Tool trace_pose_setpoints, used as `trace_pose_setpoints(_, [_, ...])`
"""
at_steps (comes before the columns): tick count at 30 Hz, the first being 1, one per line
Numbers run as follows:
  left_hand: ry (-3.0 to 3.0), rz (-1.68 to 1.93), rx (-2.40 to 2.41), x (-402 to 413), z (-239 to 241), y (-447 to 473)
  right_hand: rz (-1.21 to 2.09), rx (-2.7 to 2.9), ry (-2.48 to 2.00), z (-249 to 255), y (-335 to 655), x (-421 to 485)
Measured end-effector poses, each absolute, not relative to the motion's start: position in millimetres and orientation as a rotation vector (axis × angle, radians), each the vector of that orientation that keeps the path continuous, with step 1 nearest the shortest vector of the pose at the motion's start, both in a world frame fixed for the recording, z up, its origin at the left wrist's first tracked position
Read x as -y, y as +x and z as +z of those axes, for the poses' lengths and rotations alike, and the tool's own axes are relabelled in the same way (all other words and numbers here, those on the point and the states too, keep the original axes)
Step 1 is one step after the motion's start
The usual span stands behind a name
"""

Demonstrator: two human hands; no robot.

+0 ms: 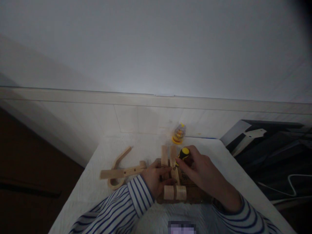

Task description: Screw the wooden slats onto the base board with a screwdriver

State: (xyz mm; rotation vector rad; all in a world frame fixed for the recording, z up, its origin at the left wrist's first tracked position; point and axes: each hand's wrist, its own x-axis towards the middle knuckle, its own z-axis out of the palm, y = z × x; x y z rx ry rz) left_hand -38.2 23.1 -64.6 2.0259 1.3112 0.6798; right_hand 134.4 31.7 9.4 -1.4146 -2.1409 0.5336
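Note:
My right hand (201,167) is closed round a black and yellow screwdriver (184,152), its rounded handle end facing up. The screwdriver's tip is hidden. Below it lies a pale wooden piece (175,177) with a wider block at its near end. A similar wooden strip (164,156) lies alongside on the left. My left hand (156,178) grips the wooden pieces from the left, its fingers laid across them. Both pieces rest on a dark brown board (195,194) with printed markings, partly covered by my hands.
Left of my hands lie a drilled wooden bar (113,174) and a curved, hook-like wooden piece (122,157). A small clear bottle with yellow parts (179,134) stands near the wall. The white-covered table (80,198) meets a pale wall; dark panels and a white cable (290,187) are at right.

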Motion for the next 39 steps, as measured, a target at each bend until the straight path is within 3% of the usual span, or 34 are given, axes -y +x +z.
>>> trace_pose_setpoints(39, [1.978,0.727,-1.325,-23.7,-69.3,-35.5,0.571,2.181,-1.352,6.3,130.6,-27.8])
